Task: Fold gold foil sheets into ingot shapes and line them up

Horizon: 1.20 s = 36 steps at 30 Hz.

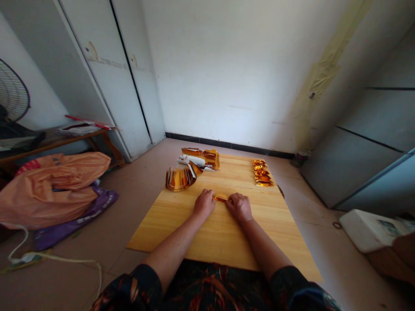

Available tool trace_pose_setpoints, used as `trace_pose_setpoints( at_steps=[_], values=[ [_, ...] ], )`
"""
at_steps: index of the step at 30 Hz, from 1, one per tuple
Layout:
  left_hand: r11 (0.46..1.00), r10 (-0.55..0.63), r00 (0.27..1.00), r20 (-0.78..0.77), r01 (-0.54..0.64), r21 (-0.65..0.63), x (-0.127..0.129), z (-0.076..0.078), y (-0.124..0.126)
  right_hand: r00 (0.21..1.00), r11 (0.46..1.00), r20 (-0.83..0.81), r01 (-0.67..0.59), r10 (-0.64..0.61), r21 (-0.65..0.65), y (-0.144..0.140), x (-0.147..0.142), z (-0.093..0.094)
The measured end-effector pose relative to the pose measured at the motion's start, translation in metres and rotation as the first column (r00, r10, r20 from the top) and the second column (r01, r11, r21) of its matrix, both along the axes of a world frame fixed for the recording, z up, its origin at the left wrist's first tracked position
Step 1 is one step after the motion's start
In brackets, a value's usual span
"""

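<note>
Between my two hands, just above the wooden board, is a small piece of shiny gold foil paper (pixel 221 198). My left hand (pixel 205 202) is closed on its left end. The fingers of my right hand (pixel 239 206) are closed on the other end. Beyond my left hand lies a curled stack of gold foil sheets (pixel 180 179). At the far right of the board sits a row of several folded gold foil pieces (pixel 261 173). My fingertips are partly hidden by the backs of my hands.
The wooden board (pixel 269 233) is in front of me. More gold foil sheets (pixel 212 159) and a white packet (pixel 192 160) lie at its back left. An orange bag (pixel 55 185) and a pale cable (pixel 71 260) are on the left. A white box (pixel 363 231) stands at the right.
</note>
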State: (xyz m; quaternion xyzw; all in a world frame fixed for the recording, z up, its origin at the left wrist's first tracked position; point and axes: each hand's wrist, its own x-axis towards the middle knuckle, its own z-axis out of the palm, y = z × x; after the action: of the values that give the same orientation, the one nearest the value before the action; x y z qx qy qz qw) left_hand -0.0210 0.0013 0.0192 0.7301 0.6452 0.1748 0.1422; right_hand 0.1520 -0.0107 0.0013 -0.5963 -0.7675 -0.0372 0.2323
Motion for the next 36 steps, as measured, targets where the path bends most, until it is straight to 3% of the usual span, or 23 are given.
trace_pose_setpoints(
  at_steps=[9,18,22,29,36],
  values=[
    [0.995,-0.100,0.994,0.040,0.099,0.017,0.008,-0.004,-0.001,0.998,0.999,-0.058,0.034,-0.036,-0.031,-0.002,0.018,0.001],
    [0.983,-0.180,0.982,0.048,0.178,0.044,0.023,-0.011,0.000,0.993,0.996,0.072,0.092,-0.092,0.008,-0.001,0.042,0.002],
    [0.982,-0.183,0.981,0.068,0.179,0.065,0.022,-0.017,0.001,0.983,0.984,0.077,0.160,-0.167,0.080,0.002,0.077,0.003],
    [0.977,-0.204,0.972,0.117,0.194,0.086,0.019,-0.020,0.001,0.906,0.910,0.110,0.394,-0.408,0.130,0.023,0.159,0.001],
    [0.974,-0.214,0.966,0.145,0.199,0.110,0.018,-0.022,0.001,0.879,0.901,0.197,0.424,-0.434,0.092,0.046,0.183,-0.002]
  ],
)
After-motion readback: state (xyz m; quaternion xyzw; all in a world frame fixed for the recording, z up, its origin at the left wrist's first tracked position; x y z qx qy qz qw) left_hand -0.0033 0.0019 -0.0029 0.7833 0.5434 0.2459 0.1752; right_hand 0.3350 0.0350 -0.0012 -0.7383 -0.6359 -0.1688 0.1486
